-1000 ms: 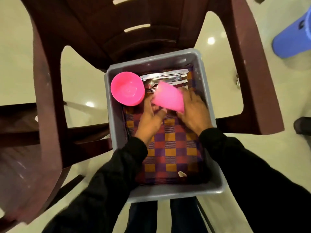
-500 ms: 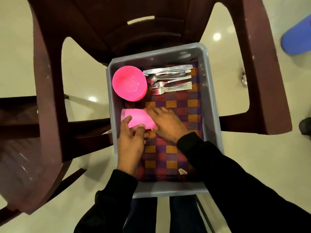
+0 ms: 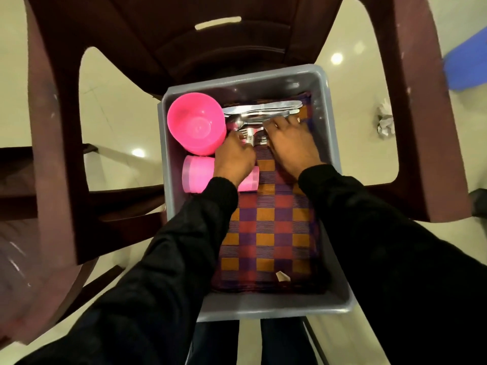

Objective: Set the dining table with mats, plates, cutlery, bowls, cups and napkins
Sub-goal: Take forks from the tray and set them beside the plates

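A grey plastic bin (image 3: 330, 143) sits on a dark brown chair and holds checked mats (image 3: 274, 233) in purple, orange and red. At its far left stands a stack of pink bowls (image 3: 195, 127), with a pink cup (image 3: 196, 175) lying on its side just below. Steel cutlery (image 3: 261, 111) lies across the far end. My left hand (image 3: 234, 156) reaches over the cup, its fingers curled at the fork heads. My right hand (image 3: 290, 140) lies over the cutlery handles with its fingers curled down on them.
The brown plastic chair (image 3: 52, 127) has armrests rising on both sides of the bin and its backrest beyond. A blue plastic object (image 3: 466, 64) stands at the far right on the glossy cream floor. A crumpled white wrapper (image 3: 384, 122) lies on the floor.
Both hands let go of the pink cup, which now lies on its side at the bin's left. They moved up to the cutlery at the far end.
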